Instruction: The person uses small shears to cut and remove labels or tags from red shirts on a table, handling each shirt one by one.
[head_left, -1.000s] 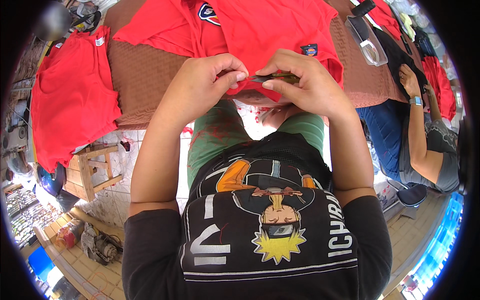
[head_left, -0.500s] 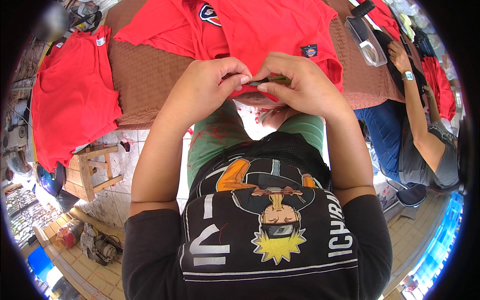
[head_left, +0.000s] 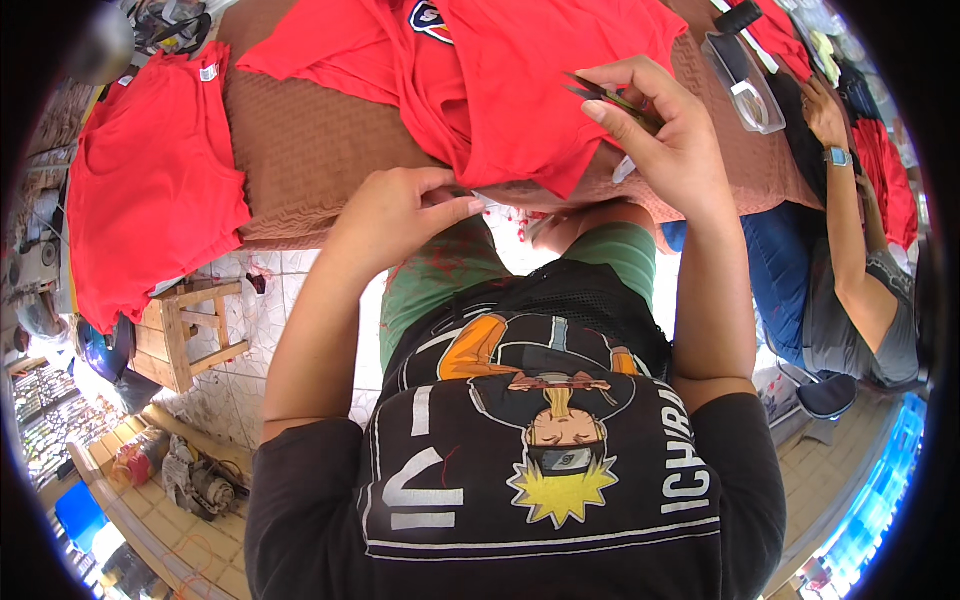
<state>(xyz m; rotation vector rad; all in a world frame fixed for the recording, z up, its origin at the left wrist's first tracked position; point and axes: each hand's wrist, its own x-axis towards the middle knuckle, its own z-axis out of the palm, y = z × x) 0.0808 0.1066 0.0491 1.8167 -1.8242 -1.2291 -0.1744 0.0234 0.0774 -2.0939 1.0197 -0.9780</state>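
Note:
A red garment (head_left: 530,110) with a round badge lies over the brown-covered table (head_left: 310,150), one corner drooping at the near edge. My right hand (head_left: 660,135) is raised above the garment's right side, closed around small thread snips (head_left: 610,97). The blades of the snips point left and stand apart. At the table's near edge my left hand (head_left: 405,215) hovers by the lower left of the garment. Its thumb and forefinger are apart with nothing visible between them; the other fingers are partly hidden.
Another red garment (head_left: 150,180) hangs over the table's left end, above a wooden stool (head_left: 185,335). A clear plastic case (head_left: 750,95) lies at the right. Beyond it a co-worker's hand (head_left: 825,118) rests by dark cloth.
My hands have parted. The right one rose up and rightward with the snips, while the left dropped slightly to the near edge. The garment's near hem has slipped from my fingers.

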